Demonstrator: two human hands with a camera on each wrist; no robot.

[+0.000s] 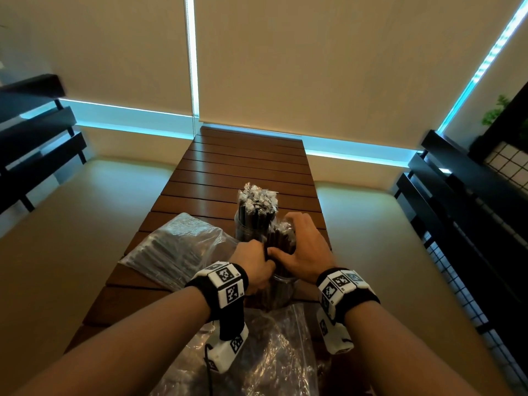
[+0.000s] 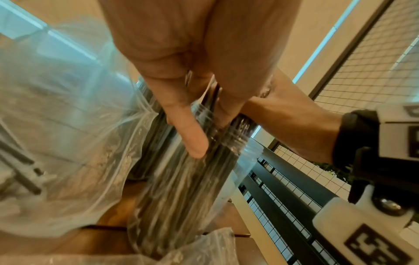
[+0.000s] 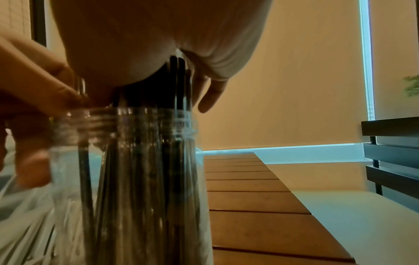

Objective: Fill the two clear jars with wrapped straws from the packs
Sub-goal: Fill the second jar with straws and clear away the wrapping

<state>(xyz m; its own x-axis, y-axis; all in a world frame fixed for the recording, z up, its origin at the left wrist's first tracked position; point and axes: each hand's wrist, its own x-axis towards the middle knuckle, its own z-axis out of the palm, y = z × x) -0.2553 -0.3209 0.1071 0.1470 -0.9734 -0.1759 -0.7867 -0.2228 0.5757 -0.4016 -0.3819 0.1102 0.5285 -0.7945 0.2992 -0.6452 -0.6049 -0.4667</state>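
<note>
Glossy clear jar [image 3: 127, 161], slatted wood table [image 1: 245, 167]

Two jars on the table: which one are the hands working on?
The near jar, closest to the person: both the left hand and right hand grip the straws standing in it. The far jar behind it stands untouched, already full.

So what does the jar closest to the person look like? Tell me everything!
The near jar is clear and looks like plastic, with screw ridges around its open neck and no lid. It stands upright on the wooden slatted table, packed with dark wrapped straws that poke out of the top. The left hand and right hand both grip the straw bundle just above the rim. A second filled jar stands right behind it, and crinkly plastic packs lie beside it.
</note>
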